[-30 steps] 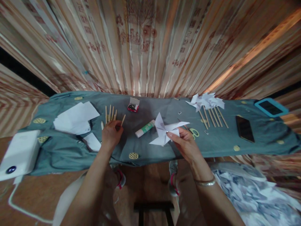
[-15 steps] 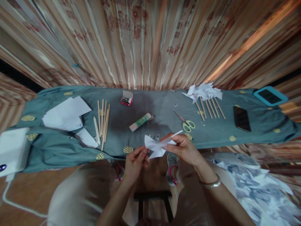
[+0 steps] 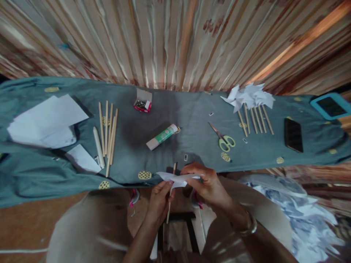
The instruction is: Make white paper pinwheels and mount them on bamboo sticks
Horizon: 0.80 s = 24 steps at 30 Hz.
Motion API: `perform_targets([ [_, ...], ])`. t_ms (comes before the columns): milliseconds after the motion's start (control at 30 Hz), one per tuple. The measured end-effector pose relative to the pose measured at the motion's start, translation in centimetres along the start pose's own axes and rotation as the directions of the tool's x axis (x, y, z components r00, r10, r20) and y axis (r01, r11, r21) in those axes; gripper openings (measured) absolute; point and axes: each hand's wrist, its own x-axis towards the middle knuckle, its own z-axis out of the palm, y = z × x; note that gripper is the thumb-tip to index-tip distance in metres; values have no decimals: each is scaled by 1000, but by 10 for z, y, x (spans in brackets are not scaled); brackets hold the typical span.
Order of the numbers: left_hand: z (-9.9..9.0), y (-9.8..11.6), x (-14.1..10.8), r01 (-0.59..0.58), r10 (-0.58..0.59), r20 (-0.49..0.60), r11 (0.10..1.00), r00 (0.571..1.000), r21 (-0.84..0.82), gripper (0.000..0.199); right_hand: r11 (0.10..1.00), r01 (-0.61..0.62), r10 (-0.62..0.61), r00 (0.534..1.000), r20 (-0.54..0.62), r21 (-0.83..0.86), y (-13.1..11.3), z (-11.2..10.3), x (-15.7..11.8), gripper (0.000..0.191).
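My left hand (image 3: 161, 197) is closed at the table's near edge around a thin wooden stick (image 3: 169, 211). The upper end of that stick shows behind a folded white paper pinwheel (image 3: 178, 180). My right hand (image 3: 207, 182) pinches the pinwheel's right side between thumb and fingers. The blades are seen nearly edge-on, and the spot where paper meets stick is partly covered by my left fingers. Beyond my hands, a glue stick (image 3: 161, 137) lies at the middle of the table, and green-handled scissors (image 3: 223, 139) lie to its right.
An open box of metal pins (image 3: 143, 103) stands at the back. Left are wooden sticks (image 3: 106, 133), a white pen-like tool (image 3: 98, 147) and white paper sheets (image 3: 48, 122). Right are several pinwheels on sticks (image 3: 253, 100), a phone (image 3: 293, 135), a blue-framed device (image 3: 331, 106) and a bag of paper (image 3: 309, 215).
The pinwheel has tipped from facing up to nearly edge-on, and the stick beneath it now shows. My hands have moved slightly lower in view. The camera view has shifted.
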Motion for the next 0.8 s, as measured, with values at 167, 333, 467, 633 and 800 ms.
perform_targets([
  [167, -5, -7, 9, 149, -141, 66, 979, 988, -137, 44, 983, 98, -97, 995, 15, -152, 4, 5, 4, 15],
  [333, -3, -8, 11, 171, -161, 77, 971, 984, -164, 41, 965, 164, -176, 983, -45, -203, 11, 10, 8, 9],
  [467, -4, -10, 11, 176, -167, 75, 973, 983, -152, 39, 956, 191, -209, 976, -60, -224, 15, 13, 8, 9],
  [633, -6, -13, 11, 187, -179, 70, 973, 981, -139, 36, 950, 201, -220, 974, -55, -238, 17, 15, 7, 12],
  [800, -4, -11, 10, 207, -204, 37, 964, 978, -165, 37, 959, 185, -205, 976, -76, -217, 18, 17, 6, 13],
])
